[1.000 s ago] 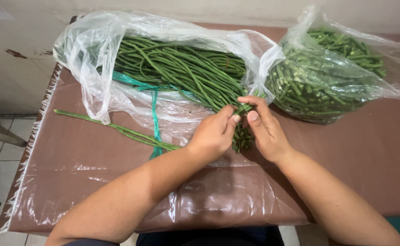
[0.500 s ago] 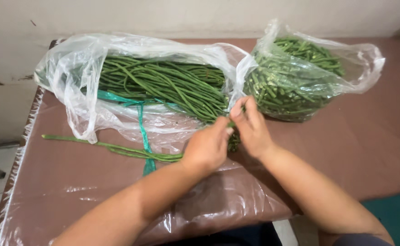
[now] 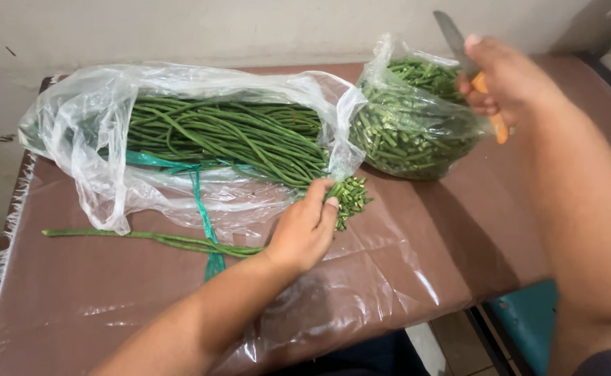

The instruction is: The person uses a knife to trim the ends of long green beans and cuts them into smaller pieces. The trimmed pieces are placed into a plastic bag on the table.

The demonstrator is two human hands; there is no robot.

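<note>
Green long beans (image 3: 250, 143) pinched by left hand (image 3: 304, 230) fingers; right hand (image 3: 504, 80) raised, gripping knife (image 3: 459, 49).

left hand (image 3: 304, 230) — palm down, fingers curled | right hand (image 3: 504, 80) — raised, fisted

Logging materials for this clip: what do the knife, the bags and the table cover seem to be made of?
Knife: grey blade, likely steel; orange handle, probably plastic. Bags: thin clear plastic film, crinkled and glossy. Table cover: brown surface under clear plastic sheeting, with glare and wrinkles; the base material is unclear.
</note>
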